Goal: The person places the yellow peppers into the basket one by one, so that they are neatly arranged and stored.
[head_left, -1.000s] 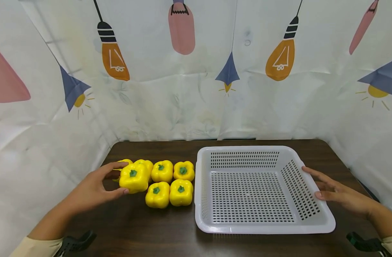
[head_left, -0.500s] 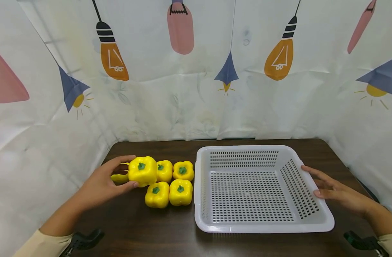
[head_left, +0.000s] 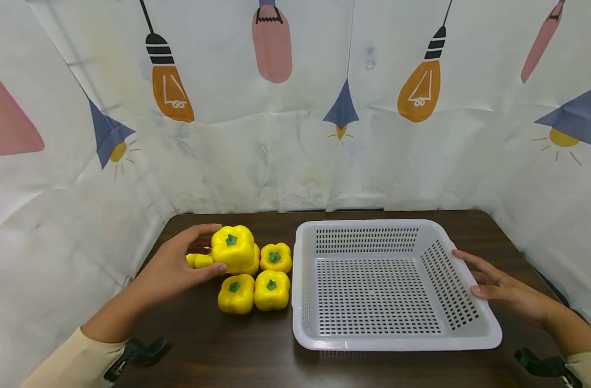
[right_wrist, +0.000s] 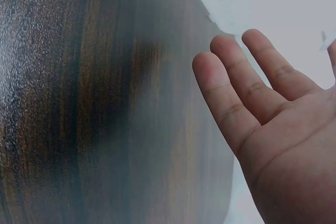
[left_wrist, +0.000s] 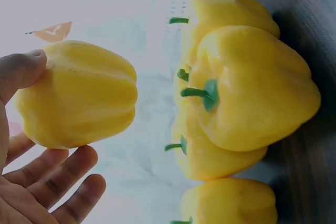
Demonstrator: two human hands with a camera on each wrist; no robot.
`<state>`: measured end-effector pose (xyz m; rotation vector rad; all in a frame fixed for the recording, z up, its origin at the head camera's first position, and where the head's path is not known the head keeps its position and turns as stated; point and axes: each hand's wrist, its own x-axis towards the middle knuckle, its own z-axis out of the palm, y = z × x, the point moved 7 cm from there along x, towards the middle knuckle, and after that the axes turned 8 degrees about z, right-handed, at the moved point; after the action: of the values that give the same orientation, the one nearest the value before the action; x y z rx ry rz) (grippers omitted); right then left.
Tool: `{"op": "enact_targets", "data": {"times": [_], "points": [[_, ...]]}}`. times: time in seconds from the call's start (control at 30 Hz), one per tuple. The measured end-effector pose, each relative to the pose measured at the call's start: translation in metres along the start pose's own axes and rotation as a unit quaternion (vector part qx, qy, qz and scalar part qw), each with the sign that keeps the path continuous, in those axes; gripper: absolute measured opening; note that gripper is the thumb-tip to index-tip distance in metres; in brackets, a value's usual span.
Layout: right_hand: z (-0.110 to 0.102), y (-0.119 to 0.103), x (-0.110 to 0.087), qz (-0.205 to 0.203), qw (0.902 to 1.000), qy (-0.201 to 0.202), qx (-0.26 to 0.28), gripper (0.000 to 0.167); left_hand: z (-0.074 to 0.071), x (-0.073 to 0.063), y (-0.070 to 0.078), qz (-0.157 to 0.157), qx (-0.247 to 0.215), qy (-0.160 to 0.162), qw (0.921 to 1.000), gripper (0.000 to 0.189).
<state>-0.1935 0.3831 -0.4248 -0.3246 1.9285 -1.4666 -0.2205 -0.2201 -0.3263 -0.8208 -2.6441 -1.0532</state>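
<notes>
My left hand [head_left: 174,265] pinches a yellow bell pepper [head_left: 233,249] with a green stem between thumb and fingers. In the left wrist view this held pepper [left_wrist: 79,95] is up off the table, apart from the group. Several more yellow bell peppers [head_left: 272,291] stand on the table left of the basket, one partly behind the held one. On the right, my right hand [head_left: 513,295] touches the right rim of a white perforated plastic basket [head_left: 397,344] with thumb and index finger. The right wrist view shows the other fingers [right_wrist: 226,98] stretched out straight.
The dark wooden table [head_left: 256,345] carries the basket on its right half. Behind and at both sides hangs a white printed curtain [head_left: 285,151] with lamp and bulb drawings, meeting the table's back edge.
My left hand has carried the held pepper to the right and upward, in front of the back row. The right hand stays at the basket's rim.
</notes>
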Motion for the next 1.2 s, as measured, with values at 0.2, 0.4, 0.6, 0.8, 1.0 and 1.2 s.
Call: {"op": "enact_targets", "data": {"times": [0.2,0.4,0.6,0.8,1.0,1.2], "points": [[0.0,0.0,0.0,0.001,1.0,0.005,0.002,0.074,0.003,0.009,0.009,0.006,-0.024,-0.008,0.9997,0.072],[0.0,0.001,0.0,0.001,1.0,0.0,0.009,0.073,0.011,0.016,0.014,-0.001,-0.035,-0.024,0.9991,0.071],[-0.001,0.002,0.0,0.002,1.0,0.005,-0.003,0.073,0.02,0.025,0.017,0.004,-0.035,-0.028,0.999,0.074],[-0.002,0.004,0.001,0.009,0.9998,0.013,-0.012,0.073,0.03,0.032,0.021,0.003,-0.038,-0.038,0.9986,0.077],[-0.003,0.004,0.001,0.018,0.9989,0.031,-0.031,0.073,0.036,0.036,0.025,0.005,-0.05,-0.039,0.998,0.077],[-0.004,0.004,0.001,0.037,0.997,0.047,-0.048,0.073,0.042,0.041,0.028,0.001,-0.046,-0.04,0.9981,0.078]]}}
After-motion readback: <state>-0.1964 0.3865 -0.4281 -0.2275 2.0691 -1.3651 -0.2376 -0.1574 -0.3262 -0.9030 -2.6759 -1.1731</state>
